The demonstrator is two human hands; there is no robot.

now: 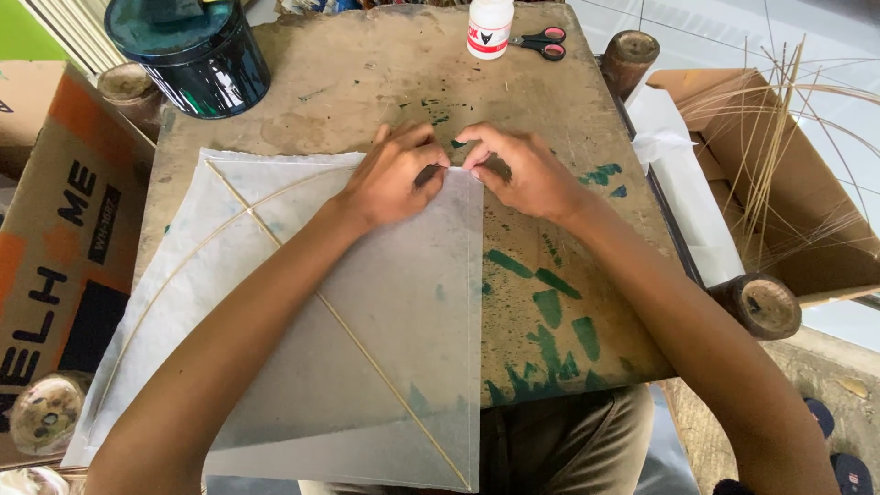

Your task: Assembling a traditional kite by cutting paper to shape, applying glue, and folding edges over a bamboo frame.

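A sheet of thin white translucent paper (367,302) lies on a worn wooden table (367,73), with thin bamboo sticks (367,353) crossing it, one straight and one bowed. My left hand (390,179) and my right hand (522,174) meet at the paper's far right corner. The fingertips of both hands pinch and press the paper's edge there, thumbs and forefingers close together. Both forearms stretch over the sheet and the table's near side.
A dark round tub (188,50) stands at the far left, a white glue bottle (489,26) and red-handled scissors (543,41) at the far edge. A cardboard box (788,183) with thin bamboo strips sits to the right, another printed box (55,238) to the left. Green paint marks stain the table.
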